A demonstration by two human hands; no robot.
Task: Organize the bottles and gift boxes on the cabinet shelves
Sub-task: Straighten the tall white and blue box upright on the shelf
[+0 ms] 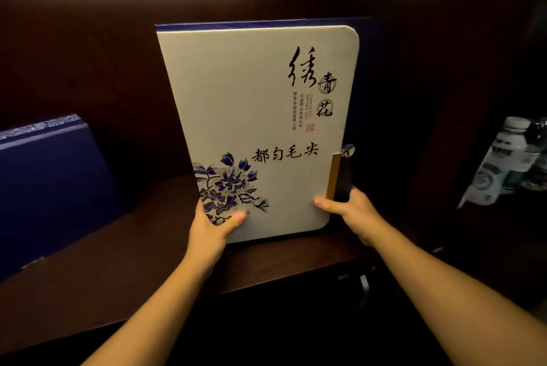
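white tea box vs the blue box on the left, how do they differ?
Colour: the white gift box has a pale front with blue flowers and black calligraphy; the blue box is plain dark navy with a patterned top edge.
Pose: the white one stands upright and tilted; the blue one also stands, partly out of frame.
Handling: the left hand and right hand grip the white box's lower corners; the blue box is untouched.
Shared: both are on the same dark wooden shelf.

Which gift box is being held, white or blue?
The white box, with blue flower print and calligraphy, standing upright mid-shelf. The left hand and right hand grip its bottom corners. The plain blue box at far left is untouched.
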